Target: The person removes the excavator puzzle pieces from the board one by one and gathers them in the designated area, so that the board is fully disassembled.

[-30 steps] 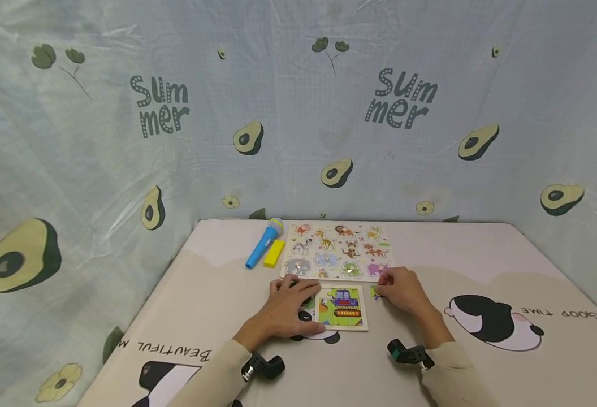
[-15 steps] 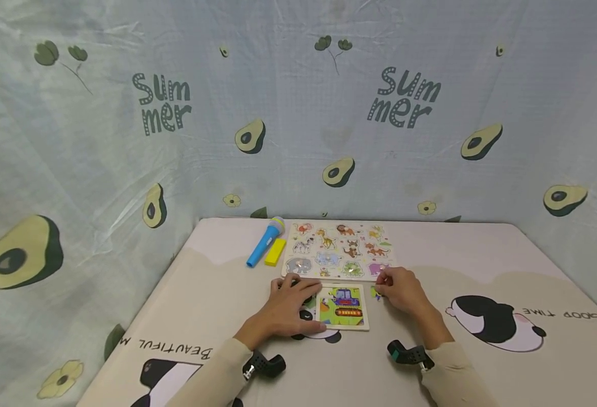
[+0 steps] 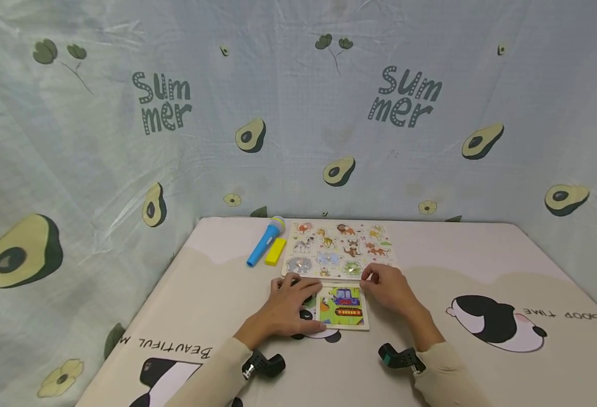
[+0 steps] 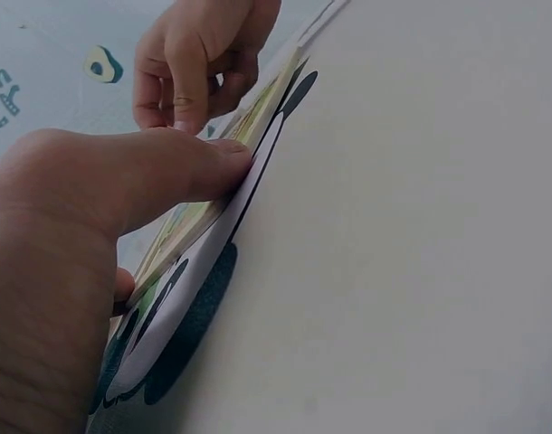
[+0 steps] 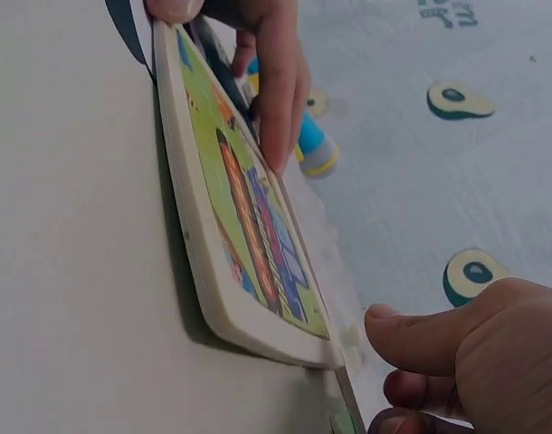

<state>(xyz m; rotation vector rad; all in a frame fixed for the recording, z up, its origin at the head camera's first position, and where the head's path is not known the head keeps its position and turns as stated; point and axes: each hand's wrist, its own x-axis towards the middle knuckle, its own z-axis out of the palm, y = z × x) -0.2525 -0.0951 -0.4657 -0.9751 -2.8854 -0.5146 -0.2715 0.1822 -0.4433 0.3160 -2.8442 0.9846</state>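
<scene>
In the head view, my left hand [image 3: 290, 308] grips the left side of a small framed jigsaw puzzle [image 3: 342, 305]. Its thumb [image 4: 199, 167] lies along the near edge, and a finger [image 5: 278, 117] reaches the far edge. The puzzle picture shows a purple and orange tracked vehicle on green. My right hand [image 3: 390, 288] is at the frame's far right corner, fingers bent, with nothing visible in its grasp; whether it touches the frame I cannot tell. Beneath it, a sliver of a green piece [image 5: 341, 421] shows on the table in the right wrist view.
Directly behind the frame lies a wooden animal puzzle board [image 3: 339, 240], partly covered by my right hand. Left of it are a blue toy microphone [image 3: 263, 244] and a yellow block [image 3: 275, 251]. A printed cloth covers the table [image 3: 217, 305]; patterned curtains [image 3: 278, 102] enclose it.
My right hand has moved left, from the small green piece beside the frame to the frame's far right corner. That piece is now hidden in the head view. The left hand stays put.
</scene>
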